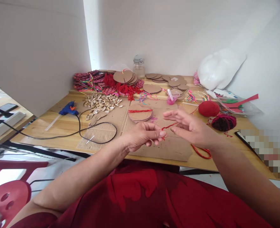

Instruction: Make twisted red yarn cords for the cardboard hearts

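Note:
Between thumb and forefinger, my left hand [146, 135] pinches an end of red yarn [169, 125]. The strand runs up to the right, toward my right hand [189, 126], whose fingers are stretched out with the thumb apart. Where the strand passes at that palm is partly hidden. Behind both hands, a round cardboard disc [140, 116] with a red twisted strand across it lies on the cardboard sheet [175, 153]. A loop of red cord [202, 153] lies below my right wrist. A red yarn ball [209, 109] sits to the right.
At left are a blue glue gun [69, 108], its black cable [116, 134] and peanut shells [102, 103]. Cardboard discs [123, 77], red tassels [124, 88] and a jar [139, 66] stand at the back. A dark yarn ball [224, 122] and a white plastic bag [218, 69] are at right.

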{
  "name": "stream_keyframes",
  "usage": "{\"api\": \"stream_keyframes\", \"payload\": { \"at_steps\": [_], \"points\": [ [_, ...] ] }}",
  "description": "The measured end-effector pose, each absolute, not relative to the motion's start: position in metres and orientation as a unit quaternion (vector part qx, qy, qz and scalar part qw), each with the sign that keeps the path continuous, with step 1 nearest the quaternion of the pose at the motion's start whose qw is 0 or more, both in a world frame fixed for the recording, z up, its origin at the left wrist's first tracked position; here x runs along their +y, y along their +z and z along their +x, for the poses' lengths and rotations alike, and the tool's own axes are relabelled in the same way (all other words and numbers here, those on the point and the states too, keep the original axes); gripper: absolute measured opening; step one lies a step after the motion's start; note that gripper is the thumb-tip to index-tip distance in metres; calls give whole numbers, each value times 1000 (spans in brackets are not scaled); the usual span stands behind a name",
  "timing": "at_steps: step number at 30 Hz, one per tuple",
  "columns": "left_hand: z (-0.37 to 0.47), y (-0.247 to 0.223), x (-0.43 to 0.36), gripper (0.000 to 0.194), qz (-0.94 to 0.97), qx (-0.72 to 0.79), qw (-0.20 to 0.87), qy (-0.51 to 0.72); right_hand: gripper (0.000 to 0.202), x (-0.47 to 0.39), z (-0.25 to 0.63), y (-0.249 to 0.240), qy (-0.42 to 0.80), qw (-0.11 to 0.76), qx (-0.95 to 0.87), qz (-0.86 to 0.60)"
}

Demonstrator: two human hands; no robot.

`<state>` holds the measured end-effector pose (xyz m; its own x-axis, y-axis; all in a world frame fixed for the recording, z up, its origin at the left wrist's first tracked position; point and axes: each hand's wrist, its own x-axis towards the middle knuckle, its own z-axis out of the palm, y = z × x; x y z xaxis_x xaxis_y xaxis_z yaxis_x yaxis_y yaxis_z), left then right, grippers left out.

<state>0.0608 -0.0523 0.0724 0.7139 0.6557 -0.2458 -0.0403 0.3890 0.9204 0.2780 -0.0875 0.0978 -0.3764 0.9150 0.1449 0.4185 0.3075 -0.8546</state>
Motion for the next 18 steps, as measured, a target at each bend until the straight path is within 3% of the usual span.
{"api": "stream_keyframes", "payload": {
  "at_steps": [2, 6, 12, 18],
  "points": [
    [58, 76, -55, 29, 524, 300, 770, 205, 44, -95, 270, 102, 455, 305, -745, -381],
    [52, 83, -63, 28, 554, 301, 756, 174, 40, -106, 260, 103, 494, 314, -724, -366],
    [47, 93, -74, 36, 565, 312, 746, 162, 16, -118, 260, 106, 404, 327, -727, -449],
    [44, 94, -77, 39, 549, 310, 753, 185, 11, -119, 260, 112, 293, 325, -773, -459]
  ]
}}
